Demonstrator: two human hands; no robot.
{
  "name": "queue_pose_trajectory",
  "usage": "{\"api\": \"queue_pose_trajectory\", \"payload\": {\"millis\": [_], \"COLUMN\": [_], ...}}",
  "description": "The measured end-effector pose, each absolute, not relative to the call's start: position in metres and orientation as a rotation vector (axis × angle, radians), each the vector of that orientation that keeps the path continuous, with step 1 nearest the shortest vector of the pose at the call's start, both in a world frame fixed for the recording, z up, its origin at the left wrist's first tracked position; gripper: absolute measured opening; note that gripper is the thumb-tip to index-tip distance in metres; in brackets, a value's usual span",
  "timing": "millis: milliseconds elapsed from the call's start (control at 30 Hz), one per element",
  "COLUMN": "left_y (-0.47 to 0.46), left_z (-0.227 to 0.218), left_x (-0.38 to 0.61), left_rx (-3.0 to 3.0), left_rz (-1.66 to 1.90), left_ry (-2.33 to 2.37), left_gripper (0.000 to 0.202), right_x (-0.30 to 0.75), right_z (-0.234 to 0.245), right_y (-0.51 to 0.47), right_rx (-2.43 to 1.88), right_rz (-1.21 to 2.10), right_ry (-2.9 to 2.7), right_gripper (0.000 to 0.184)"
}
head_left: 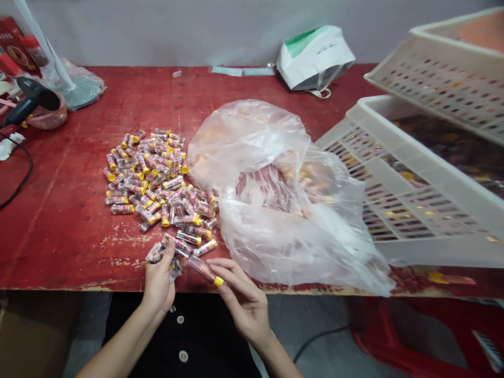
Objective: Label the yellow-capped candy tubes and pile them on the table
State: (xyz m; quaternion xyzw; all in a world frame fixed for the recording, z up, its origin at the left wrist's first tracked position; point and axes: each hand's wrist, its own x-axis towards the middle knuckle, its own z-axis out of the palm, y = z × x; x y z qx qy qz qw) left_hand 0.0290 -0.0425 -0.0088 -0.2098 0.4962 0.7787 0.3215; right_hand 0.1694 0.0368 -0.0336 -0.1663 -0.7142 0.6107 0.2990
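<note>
Near the table's front edge, my left hand (159,283) is closed on a bunch of printed clear plastic sleeves (155,253), one of them under the thumb. Between the fingertips of my right hand (246,299) is a small clear tube with a yellow cap (202,269). Its capless end points at the sleeve in my left hand; I cannot tell whether the two touch. Just beyond lies a heap of small yellow-capped tubes (145,163) with printed sleeves around them. Right of the heap spreads a large translucent plastic bag (255,126) with yellow-capped tubes inside.
Two pale plastic crates (413,157) stand stacked and tilted on the right, with many tubes in the lower one. A black hair dryer (35,100) and a lamp base (82,92) are at left. A white-green bag (315,58) lies by the wall. Below right is a red stool (413,331).
</note>
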Motion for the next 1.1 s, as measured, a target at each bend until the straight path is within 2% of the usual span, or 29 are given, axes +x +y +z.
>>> {"api": "queue_pose_trajectory", "payload": {"millis": [233,433,600,733,933,1100], "left_y": [-0.046,-0.046,-0.048,-0.05,-0.043,-0.037], "left_z": [-0.012,-0.007,-0.005,-0.006,-0.003,-0.001], "left_x": [0.029,0.029,0.032,0.037,0.04,0.04], "left_rx": [-0.609,-0.594,-0.404,-0.282,-0.232,-0.261], "left_rz": [1.859,1.759,1.782,1.792,1.763,1.784], "left_ry": [1.227,1.219,1.299,1.341,1.376,1.369], "left_gripper": [0.028,0.029,0.042,0.045,0.045,0.045], "right_x": [0.171,0.169,0.173,0.164,0.139,0.128], "right_z": [-0.035,-0.033,-0.028,-0.03,-0.034,-0.035], "right_y": [0.038,0.046,0.048,0.039,0.035,0.04], "right_rx": [-0.455,-0.469,-0.328,-0.415,-0.553,-0.604], "right_rz": [1.877,1.674,1.602,1.561,1.426,1.413], "right_ry": [-1.627,-1.772,-2.043,-1.997,-1.777,-1.657], "right_gripper": [0.029,0.031,0.041,0.051,0.033,0.026]}}
